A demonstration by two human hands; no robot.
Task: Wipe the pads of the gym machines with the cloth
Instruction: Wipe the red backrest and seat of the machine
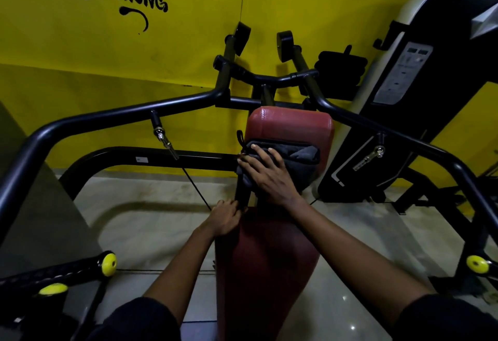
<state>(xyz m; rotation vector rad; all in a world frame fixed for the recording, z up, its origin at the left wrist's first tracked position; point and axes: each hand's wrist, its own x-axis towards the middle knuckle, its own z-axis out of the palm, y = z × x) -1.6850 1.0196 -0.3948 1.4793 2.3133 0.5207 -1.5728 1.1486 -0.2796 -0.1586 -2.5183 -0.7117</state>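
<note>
Yellow painted gym wall [80, 52] behind. Dark grey folded cloth [293, 158] is pressed flat by right hand [269, 173], fingers spread, on upper red vinyl pad [289, 125]. Left hand [225, 219] is curled round lower pad's [269, 265] edge. Overlapping strokes advised.

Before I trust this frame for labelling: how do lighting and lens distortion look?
Head view: dim overall, the yellow wall brightest; wide-angle bending curves the black frame bars; small glare spots on the floor; right hand on the dark cloth reads sharp, the red pad shadowed.
</note>
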